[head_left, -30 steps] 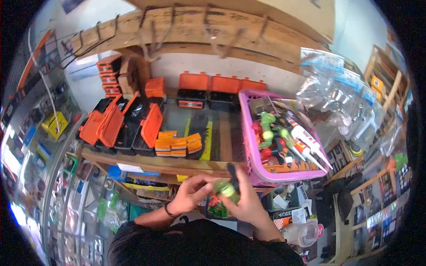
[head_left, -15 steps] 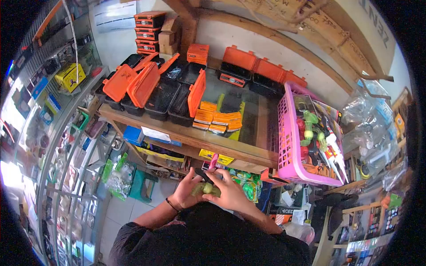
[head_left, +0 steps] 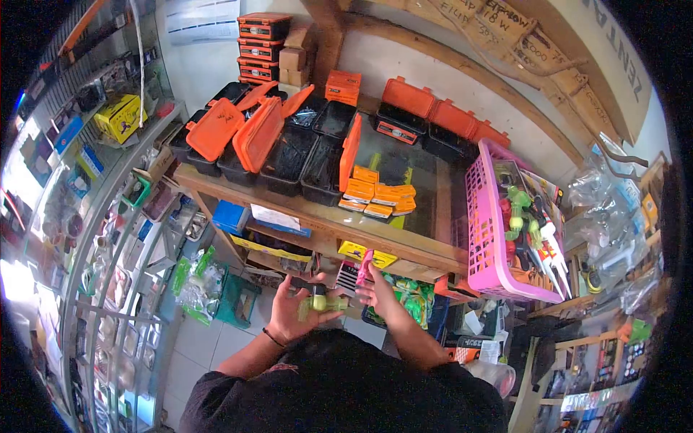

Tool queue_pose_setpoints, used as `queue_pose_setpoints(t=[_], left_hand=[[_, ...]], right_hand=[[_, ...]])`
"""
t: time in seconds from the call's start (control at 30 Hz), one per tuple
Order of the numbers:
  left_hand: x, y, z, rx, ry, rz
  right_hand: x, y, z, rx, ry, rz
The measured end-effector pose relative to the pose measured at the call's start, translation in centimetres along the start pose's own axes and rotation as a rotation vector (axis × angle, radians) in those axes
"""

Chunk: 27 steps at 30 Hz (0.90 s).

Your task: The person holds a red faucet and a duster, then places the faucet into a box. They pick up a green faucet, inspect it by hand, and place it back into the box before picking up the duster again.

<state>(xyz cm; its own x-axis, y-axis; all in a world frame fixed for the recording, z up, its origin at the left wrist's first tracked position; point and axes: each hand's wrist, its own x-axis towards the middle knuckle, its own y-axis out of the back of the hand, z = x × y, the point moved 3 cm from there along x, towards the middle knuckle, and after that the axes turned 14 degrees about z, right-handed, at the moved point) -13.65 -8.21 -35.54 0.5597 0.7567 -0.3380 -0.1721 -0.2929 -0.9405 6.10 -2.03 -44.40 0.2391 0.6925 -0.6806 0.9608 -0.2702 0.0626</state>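
Note:
My left hand [head_left: 286,317] is palm up with its fingers partly spread. Across it lies a translucent yellow-green piece with a round knob [head_left: 317,303] and a black part, held against the fingers; its exact kind does not show. My right hand [head_left: 382,296] is raised beside it, a short gap away, with a slim pink object [head_left: 366,268] upright at its fingers. Behind the hands, a dark striped card [head_left: 349,277] shows below the table edge.
A wooden glass-topped table [head_left: 411,249] carries black cases with orange lids [head_left: 215,130] and small orange boxes [head_left: 375,193]. At its right end stands a pink basket [head_left: 498,270] of tools. A green stool [head_left: 238,299] and glass shelving [head_left: 94,310] are to the left.
My hands have moved apart; the right has drawn away to the right with the pink object. The yellow-green piece stays in my left hand, now more exposed. The view has shifted slightly.

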Motion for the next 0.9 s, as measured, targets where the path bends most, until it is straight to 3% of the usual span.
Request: queue_pose_setpoints(t=[0.07, 0.27, 0.33, 0.5, 0.57, 0.67, 0.77, 0.83, 0.87, 0.9], left_hand=[[-0.4, 0.2, 0.5, 0.036, -0.022, 0.047], [-0.8, 1.7, 1.8, 0.042, -0.002, 0.036], [-1.3, 2.0, 2.3, 0.060, -0.043, 0.036], [-1.3, 3.7, 4.1, 0.229, -0.079, 0.165], [-1.1, 4.3, 4.6, 0.280, -0.074, 0.224], [-0.1, 5.3, 5.2, 0.313, -0.121, 0.285], [1.0, 5.5, 5.8, 0.288, -0.194, 0.205], [2.4, 6.1, 6.0, 0.301, -0.251, 0.214], [3.0, 6.3, 6.1, 0.313, -0.323, 0.218], [3.3, 6.2, 6.1, 0.279, -0.314, 0.186]], right_hand=[[0.9, -1.5, -0.9, 0.069, -0.125, -0.053], [3.9, -2.6, -2.1, 0.341, -0.038, -0.101], [1.8, -1.8, -2.5, 0.271, 0.174, -0.024], [-1.5, 2.3, 4.8, 0.085, 0.014, 0.000], [-0.8, 5.4, 9.4, -0.166, 0.021, -0.035], [-6.2, 6.6, 10.1, -0.142, 0.032, 0.045], [-9.4, 7.8, 11.4, -0.090, -0.108, 0.105], [-10.2, 9.8, 13.8, -0.574, 0.250, 0.227], [-10.8, 10.7, 14.6, -0.569, 0.245, 0.240], [-11.8, 11.1, 14.6, -0.713, 0.397, 0.217]])
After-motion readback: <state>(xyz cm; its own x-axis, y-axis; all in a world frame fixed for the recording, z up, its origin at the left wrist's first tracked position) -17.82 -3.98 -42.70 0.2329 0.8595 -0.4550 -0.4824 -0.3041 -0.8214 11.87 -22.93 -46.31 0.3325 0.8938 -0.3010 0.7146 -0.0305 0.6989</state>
